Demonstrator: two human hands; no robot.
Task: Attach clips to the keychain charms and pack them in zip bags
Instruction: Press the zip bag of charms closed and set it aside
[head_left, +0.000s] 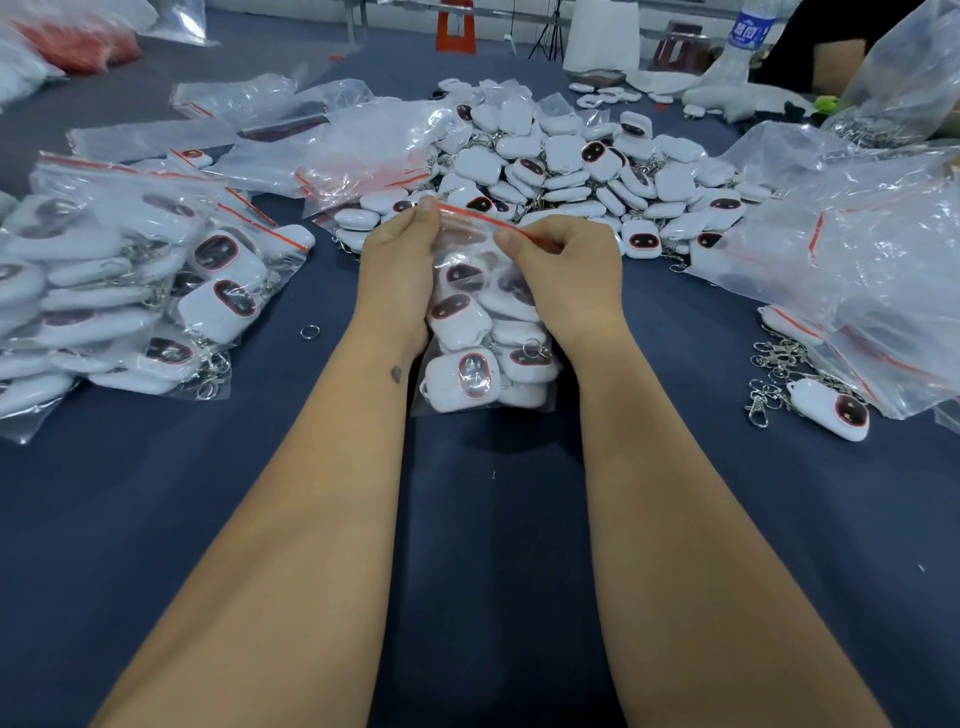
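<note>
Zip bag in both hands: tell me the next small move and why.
Probably run the right hand along the red zip strip toward the left hand, pressing it closed. The zip bag stands full of white charms on the blue table, and both hands already pinch the strip at its top edge. Whether any stretch is already sealed cannot be told.

The zip bag (483, 322) sits between the left hand (397, 260) and the right hand (566, 270). Behind the hands lies the charm pile (571, 171). Full bags (130, 301) lie left of the left hand.
</note>
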